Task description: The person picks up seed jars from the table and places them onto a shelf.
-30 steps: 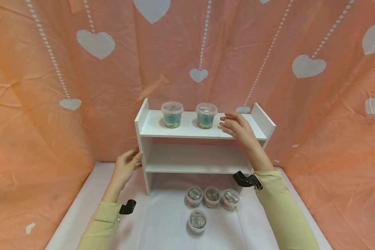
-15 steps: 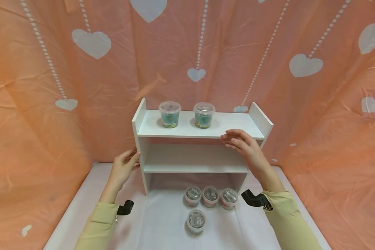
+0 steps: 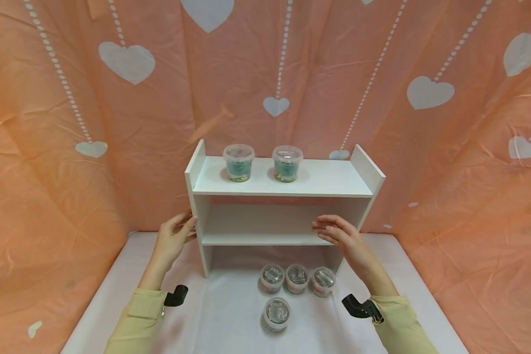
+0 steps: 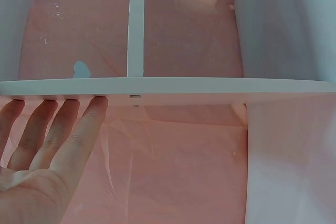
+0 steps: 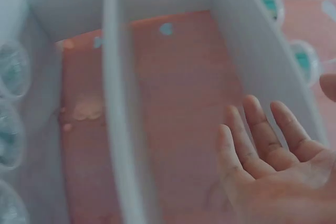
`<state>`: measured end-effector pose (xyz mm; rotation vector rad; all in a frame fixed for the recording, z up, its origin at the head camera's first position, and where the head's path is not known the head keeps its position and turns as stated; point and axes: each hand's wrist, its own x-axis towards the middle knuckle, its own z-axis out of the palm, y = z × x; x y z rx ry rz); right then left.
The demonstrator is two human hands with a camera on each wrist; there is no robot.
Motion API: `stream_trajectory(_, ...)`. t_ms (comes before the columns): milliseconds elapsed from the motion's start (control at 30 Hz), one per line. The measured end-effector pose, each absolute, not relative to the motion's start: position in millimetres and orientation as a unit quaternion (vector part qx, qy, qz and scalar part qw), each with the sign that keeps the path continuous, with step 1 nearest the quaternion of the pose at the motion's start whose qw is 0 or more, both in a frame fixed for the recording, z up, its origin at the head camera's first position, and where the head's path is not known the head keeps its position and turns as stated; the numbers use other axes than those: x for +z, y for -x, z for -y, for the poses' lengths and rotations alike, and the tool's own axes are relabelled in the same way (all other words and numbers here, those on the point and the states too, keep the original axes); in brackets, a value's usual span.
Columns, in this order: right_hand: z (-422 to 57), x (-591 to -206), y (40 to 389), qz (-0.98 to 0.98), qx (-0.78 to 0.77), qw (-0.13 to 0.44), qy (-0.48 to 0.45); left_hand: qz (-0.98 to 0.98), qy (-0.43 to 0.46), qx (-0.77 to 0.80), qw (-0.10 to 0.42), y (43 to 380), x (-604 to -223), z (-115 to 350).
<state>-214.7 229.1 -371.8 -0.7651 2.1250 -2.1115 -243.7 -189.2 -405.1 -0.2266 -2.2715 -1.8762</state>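
A white shelf unit [image 3: 265, 223] stands on the table, with two boards and raised side panels. My left hand [image 3: 172, 239] touches the outside of its left panel; in the left wrist view the straight fingertips [image 4: 97, 106] rest against that panel. My right hand [image 3: 342, 241] hangs in front of the middle board at the right, holding nothing, its fingers loosely extended. Two lidded clear tubs with blue-green contents, a left tub [image 3: 239, 163] and a right tub [image 3: 287, 163], stand on the top board.
Several lidded tubs with silvery tops stand on the white table before the shelf: three in a row, such as the middle one [image 3: 297, 279], and a single tub [image 3: 276, 313] nearer. An orange curtain [image 3: 159, 113] with white hearts encloses the back and sides.
My right hand has left the top board beside the right tub and come down in front of the middle board. My left hand stays at the left panel. The view has shifted slightly.
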Motion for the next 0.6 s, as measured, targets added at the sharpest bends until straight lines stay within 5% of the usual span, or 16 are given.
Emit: stream_trajectory(600, -243.5, -455.6, 199.0, -0.669, -0.681, 0.136, 0.264, 0.758, 0.08, -0.64, 0.092, 240.8, -402.9, 188.6)
